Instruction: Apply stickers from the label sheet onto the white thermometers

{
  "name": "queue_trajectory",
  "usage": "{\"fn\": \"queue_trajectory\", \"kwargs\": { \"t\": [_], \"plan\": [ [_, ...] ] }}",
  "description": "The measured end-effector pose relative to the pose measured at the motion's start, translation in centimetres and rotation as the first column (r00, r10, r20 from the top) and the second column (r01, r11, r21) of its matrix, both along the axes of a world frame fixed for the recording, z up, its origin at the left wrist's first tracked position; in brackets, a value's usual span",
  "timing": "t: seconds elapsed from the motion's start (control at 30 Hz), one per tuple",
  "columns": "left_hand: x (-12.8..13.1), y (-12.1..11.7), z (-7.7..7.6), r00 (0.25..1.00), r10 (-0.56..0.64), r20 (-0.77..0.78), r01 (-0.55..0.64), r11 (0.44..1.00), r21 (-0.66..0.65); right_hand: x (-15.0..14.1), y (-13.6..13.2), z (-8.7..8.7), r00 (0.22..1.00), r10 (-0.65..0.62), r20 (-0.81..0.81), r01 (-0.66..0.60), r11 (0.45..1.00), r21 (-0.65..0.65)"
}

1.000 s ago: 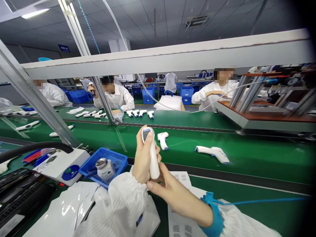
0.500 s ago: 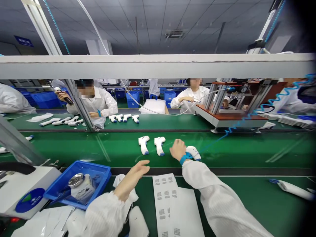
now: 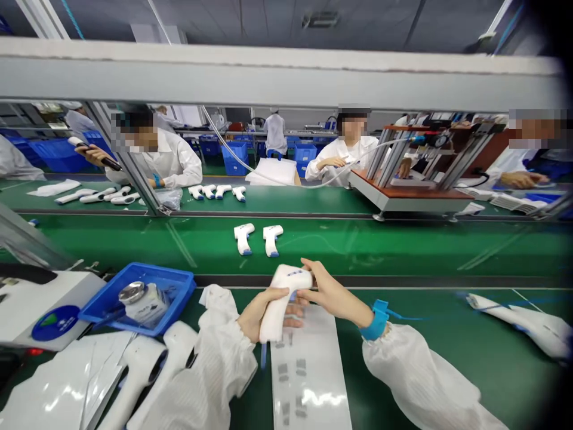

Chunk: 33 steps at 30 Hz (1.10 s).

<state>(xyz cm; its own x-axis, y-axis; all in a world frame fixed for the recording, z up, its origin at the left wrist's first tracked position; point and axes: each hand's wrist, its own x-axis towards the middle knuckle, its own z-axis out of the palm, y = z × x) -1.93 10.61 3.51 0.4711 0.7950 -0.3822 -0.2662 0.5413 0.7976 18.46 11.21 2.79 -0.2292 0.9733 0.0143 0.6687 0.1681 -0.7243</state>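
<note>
A white gun-shaped infrared thermometer [image 3: 278, 310] is between my two hands, above a sheet of printed labels [image 3: 308, 382]. My left hand [image 3: 257, 313] is closed round its handle, with the thumb along the near side and fingers behind. My right hand [image 3: 326, 292], a blue wrist strap [image 3: 376, 321] at its wrist, grips the thermometer's head end from the right. Two more thermometers, a left one [image 3: 244, 239] and a right one [image 3: 272, 240], lie on the green belt [image 3: 340, 245] beyond. Other white thermometers [image 3: 143, 364] lie beside my left sleeve.
A blue tray [image 3: 179, 304] at left holds a metal-topped bottle [image 3: 145, 304]. Near it stand a white machine [image 3: 27, 304] and white sheets [image 3: 54, 382]. Another thermometer [image 3: 532, 325] lies at right. A metal beam [image 3: 286, 74] crosses overhead. Co-workers and a press fixture [image 3: 416, 194] are across the belt.
My right hand has come back from the belt, and the thermometer beside its wrist there is gone. Both hands now hold a thermometer over the label sheet. The view has tipped down.
</note>
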Motion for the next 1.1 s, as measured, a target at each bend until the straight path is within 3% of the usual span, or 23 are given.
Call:
{"fn": "queue_trajectory", "kwargs": {
  "t": [0.07,0.13,0.17,0.27,0.4,0.53,0.6,0.73,0.87,1.1],
  "plan": [
    [0.0,-1.7,0.0,0.995,0.042,0.089,-0.039,0.999,-0.032,-0.1,-2.8,0.1,0.995,-0.102,0.018,0.103,0.994,-0.035],
    [-1.1,-3.5,0.4,0.982,0.164,0.097,-0.164,0.986,-0.010,0.7,-5.3,-0.7,0.951,-0.263,0.160,0.285,0.949,-0.137],
    [-1.9,-4.4,0.7,0.971,0.226,0.071,-0.227,0.974,0.007,1.2,-6.4,-1.5,0.933,-0.286,0.216,0.331,0.920,-0.210],
    [-3.5,-7.0,1.6,0.948,0.311,-0.073,-0.311,0.950,0.014,1.8,-8.5,-4.3,0.961,-0.234,0.148,0.273,0.889,-0.368],
    [-2.9,-9.8,1.5,0.937,0.321,-0.139,-0.325,0.946,-0.001,0.2,-8.7,-6.7,0.964,-0.263,0.024,0.263,0.945,-0.196],
    [-1.1,-11.1,-0.5,0.913,0.388,-0.128,-0.385,0.922,0.044,-1.5,-8.7,-6.5,0.937,-0.339,0.081,0.331,0.939,0.097],
    [-0.5,-11.2,-1.9,0.907,0.408,-0.103,-0.405,0.913,0.047,-2.0,-9.1,-6.2,0.962,-0.259,0.081,0.240,0.952,0.191],
    [0.1,-10.6,-4.5,0.902,0.423,-0.085,-0.416,0.905,0.091,-3.1,-10.2,-6.4,1.000,-0.007,0.003,0.007,0.992,0.124],
    [0.4,-10.2,-5.7,0.906,0.412,-0.093,-0.400,0.908,0.126,-4.0,-10.2,-7.4,0.999,0.022,-0.050,-0.016,0.993,0.117],
    [0.5,-10.1,-5.8,0.902,0.400,-0.163,-0.361,0.905,0.223,-4.9,-8.7,-7.6,0.996,0.010,-0.089,-0.005,0.998,0.063]
  ]
}}
